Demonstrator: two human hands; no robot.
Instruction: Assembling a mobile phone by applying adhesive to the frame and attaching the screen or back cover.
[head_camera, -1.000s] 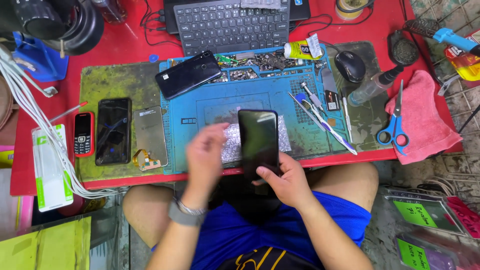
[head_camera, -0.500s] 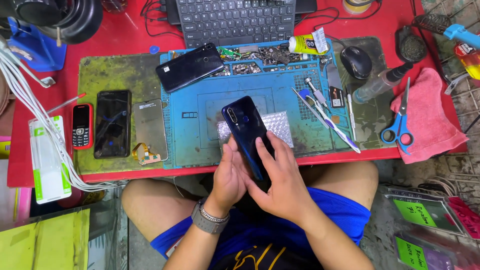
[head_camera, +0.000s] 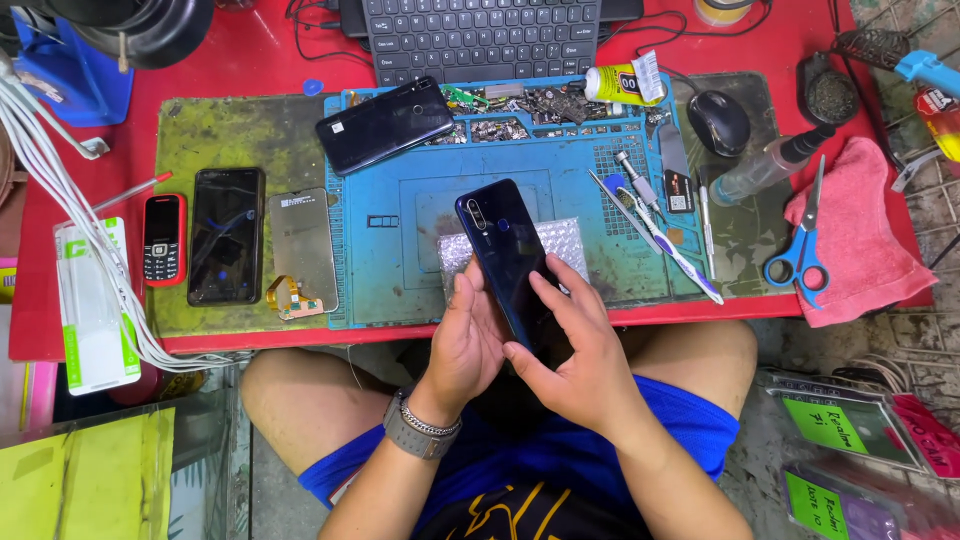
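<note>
I hold a dark blue smartphone (head_camera: 503, 250) with both hands, its glossy back and camera cluster facing up, tilted over the front edge of the blue repair mat (head_camera: 400, 250). My left hand (head_camera: 466, 345), with a metal watch at the wrist, grips its left side. My right hand (head_camera: 570, 350) grips the right side, fingers lying across the back. A piece of bubble wrap (head_camera: 560, 240) lies on the mat just under the phone.
Another dark phone (head_camera: 385, 123) lies at the mat's top left. On the green mat (head_camera: 230, 135) lie a black phone (head_camera: 227, 235), a bare screen part (head_camera: 303, 250) and a red keypad phone (head_camera: 162, 238). Right: tweezers, blue scissors (head_camera: 800, 255), pink cloth (head_camera: 860, 235), mouse (head_camera: 718, 120). Keyboard (head_camera: 480, 35) behind.
A second ago my right hand held the phone screen up while my left hand moved over it. The phone has since been turned back-side up, and both hands grip it.
</note>
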